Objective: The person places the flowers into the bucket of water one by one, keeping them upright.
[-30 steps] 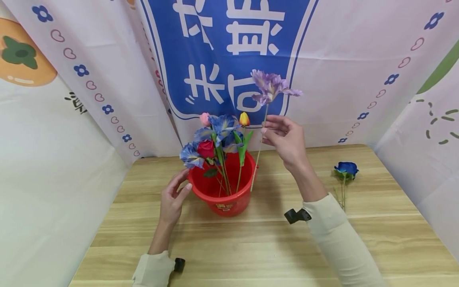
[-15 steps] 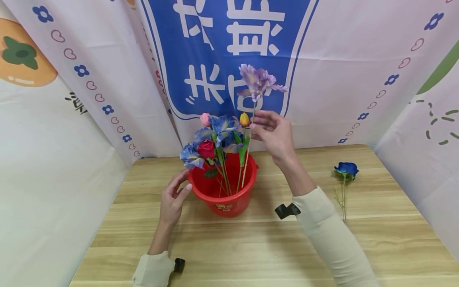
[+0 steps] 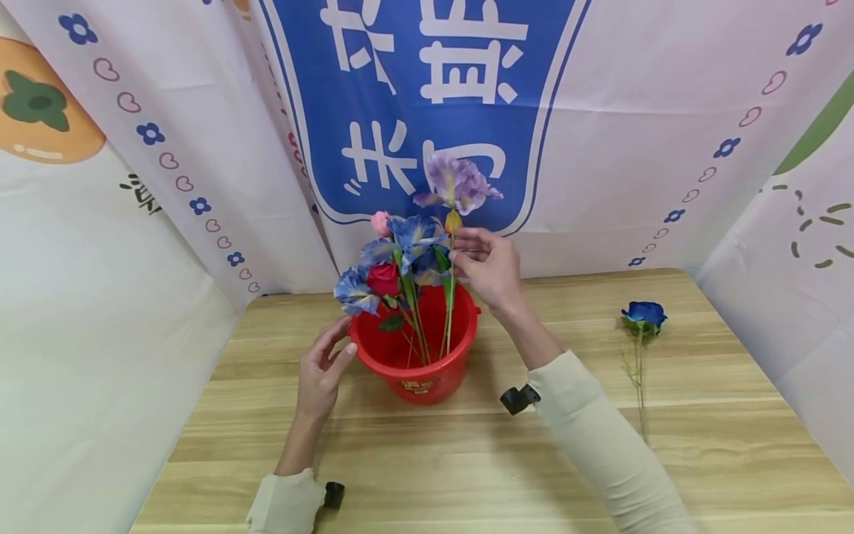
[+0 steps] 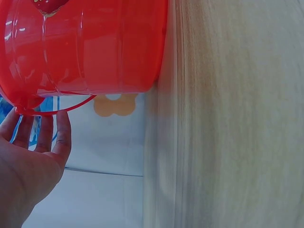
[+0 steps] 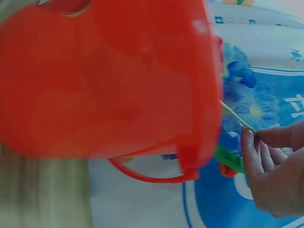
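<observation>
My right hand point(image 3: 490, 271) pinches the thin stem of a purple iris point(image 3: 459, 184) between thumb and fingers. The flower stands upright, its stem point(image 5: 237, 116) reaching down into a red bucket point(image 3: 443, 383). Beside that stem is a yellow-orange tulip point(image 3: 453, 222), partly overlapped by the iris. Also in the bucket are blue irises point(image 3: 415, 236), a red rose point(image 3: 383, 278) and a pink bud point(image 3: 380, 222). My left hand point(image 3: 320, 374) touches the bucket's left side near the rim, its fingers point(image 4: 62, 130) extended by the red handle point(image 4: 78, 105).
A blue rose point(image 3: 643, 315) with a long stem lies on the wooden table point(image 3: 427, 460) at the right. Right behind the table's back edge hangs a printed cloth backdrop point(image 3: 600, 185), with cloth on both sides as well.
My right hand has moved left with the purple iris, from outside the bucket's right rim to over it. Its stem end went inside and the flower lowered. The left hand stayed put.
</observation>
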Tool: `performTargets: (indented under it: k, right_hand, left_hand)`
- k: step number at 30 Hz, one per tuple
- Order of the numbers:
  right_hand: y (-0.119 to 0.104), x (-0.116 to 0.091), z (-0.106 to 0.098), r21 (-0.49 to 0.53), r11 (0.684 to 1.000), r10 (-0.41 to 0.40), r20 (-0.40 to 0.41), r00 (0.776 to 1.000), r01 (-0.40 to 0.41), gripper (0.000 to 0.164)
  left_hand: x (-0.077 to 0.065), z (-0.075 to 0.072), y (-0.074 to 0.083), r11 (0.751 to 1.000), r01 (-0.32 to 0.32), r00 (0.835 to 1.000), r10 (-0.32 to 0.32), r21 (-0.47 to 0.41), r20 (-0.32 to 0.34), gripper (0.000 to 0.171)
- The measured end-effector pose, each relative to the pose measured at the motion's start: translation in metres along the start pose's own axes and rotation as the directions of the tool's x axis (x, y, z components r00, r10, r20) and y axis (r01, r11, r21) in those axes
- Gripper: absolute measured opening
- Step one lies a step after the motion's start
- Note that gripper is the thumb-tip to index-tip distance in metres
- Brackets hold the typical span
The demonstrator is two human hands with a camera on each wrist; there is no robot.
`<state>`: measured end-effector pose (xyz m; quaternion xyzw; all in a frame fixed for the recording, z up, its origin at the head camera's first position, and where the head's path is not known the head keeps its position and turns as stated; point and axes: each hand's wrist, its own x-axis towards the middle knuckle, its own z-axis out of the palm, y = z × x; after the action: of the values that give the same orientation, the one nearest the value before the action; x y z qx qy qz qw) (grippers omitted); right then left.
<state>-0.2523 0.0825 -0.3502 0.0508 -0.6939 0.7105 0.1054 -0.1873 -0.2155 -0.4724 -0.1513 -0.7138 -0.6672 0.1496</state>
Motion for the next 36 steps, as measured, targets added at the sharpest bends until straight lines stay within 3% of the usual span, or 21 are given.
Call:
performTargets:
  k: [14,21,31,36]
  right_hand:
    - [0.017,-0.005,0.014,-0.209,0.978,0.019,0.004,1.0,-0.018,0.035]
    - [0.023,-0.005,0.018,-0.407,0.913,-0.029,0.007,1.0,0.029,0.028]
    - [0.025,-0.009,0.024,-0.537,0.836,-0.107,0.038,0.994,0.11,0.028]
    - [0.026,-0.011,0.025,-0.557,0.821,-0.12,0.05,0.991,0.128,0.028]
  left_hand:
    - [-0.001,-0.001,0.0,1.0,0.0,1.0,0.0,0.01,-0.001,0.046]
    - [-0.001,-0.001,0.0,1.0,-0.004,1.0,0.004,0.002,0.0,0.046]
    - [0.0,0.0,0.001,1.0,-0.005,1.0,0.005,-0.007,0.0,0.046]
    - [0.0,0.0,-0.001,1.0,-0.003,1.0,0.003,-0.004,-0.001,0.046]
